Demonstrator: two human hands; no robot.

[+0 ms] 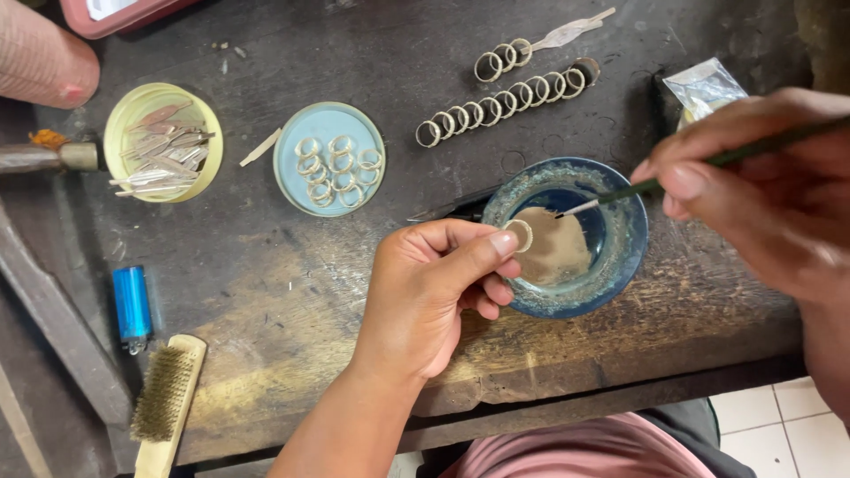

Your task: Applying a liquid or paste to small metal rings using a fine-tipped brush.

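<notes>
Left hand (425, 288) pinches a small ring (519, 235) between thumb and fingers, held over the near rim of the blue bowl (620, 265) on the worktop (292, 265). Right hand (761, 195) grips a thin brush (620, 195), fingers closed round its handle, tip just beside the ring. Good practice, judged here: keep the ring steady above the bowl and touch only its seam lightly.

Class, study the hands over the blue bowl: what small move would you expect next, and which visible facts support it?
Probably the right hand brings the thin green-handled brush across to the small metal ring pinched in the left hand. The brush tip hovers just beside the ring, over the blue glass bowl of greyish paste, not yet touching it.
</notes>
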